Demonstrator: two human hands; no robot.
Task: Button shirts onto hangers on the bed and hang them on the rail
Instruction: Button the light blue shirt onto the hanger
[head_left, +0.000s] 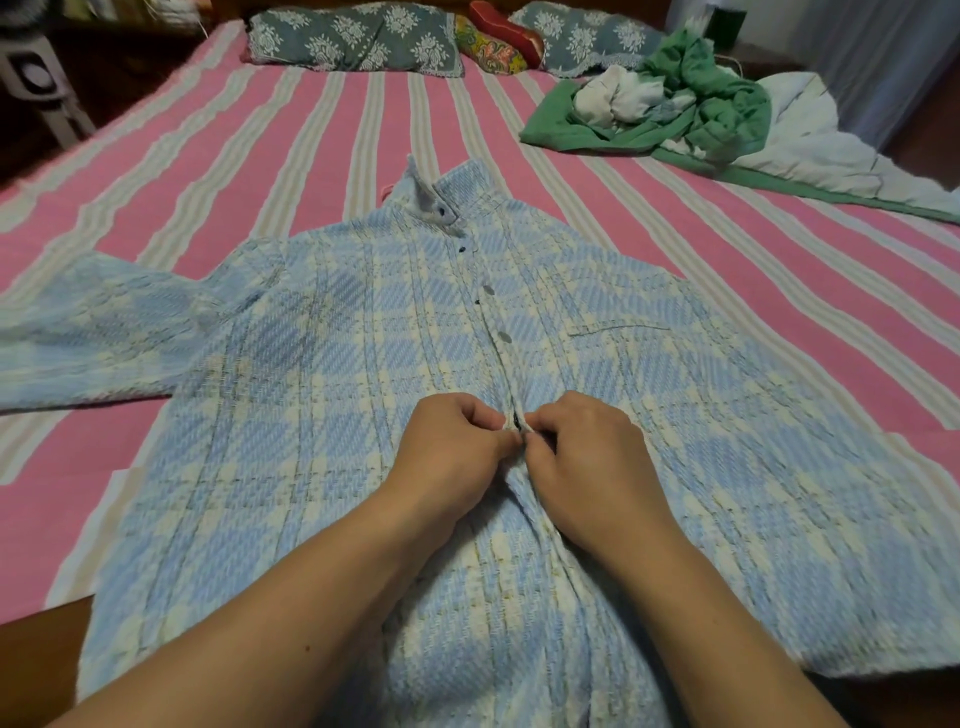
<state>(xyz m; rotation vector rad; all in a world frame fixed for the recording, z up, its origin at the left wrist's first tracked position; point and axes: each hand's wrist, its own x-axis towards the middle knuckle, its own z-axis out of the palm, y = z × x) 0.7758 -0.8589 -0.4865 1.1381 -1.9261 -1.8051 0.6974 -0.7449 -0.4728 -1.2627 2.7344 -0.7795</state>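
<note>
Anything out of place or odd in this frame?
Mostly tidy. A crumpled green and white clothes pile sits at the bed's far right. Both the left hand and right hand pinch the plaid shirt placket.

My left hand (457, 441) and right hand (582, 447) cover the button I'm pinching, so I can't tell whether it is through its hole. The shirt (322, 395) hides nearly all of the hanger (385, 190). The shirt's hem and left sleeve run off the frame's edge.
</note>
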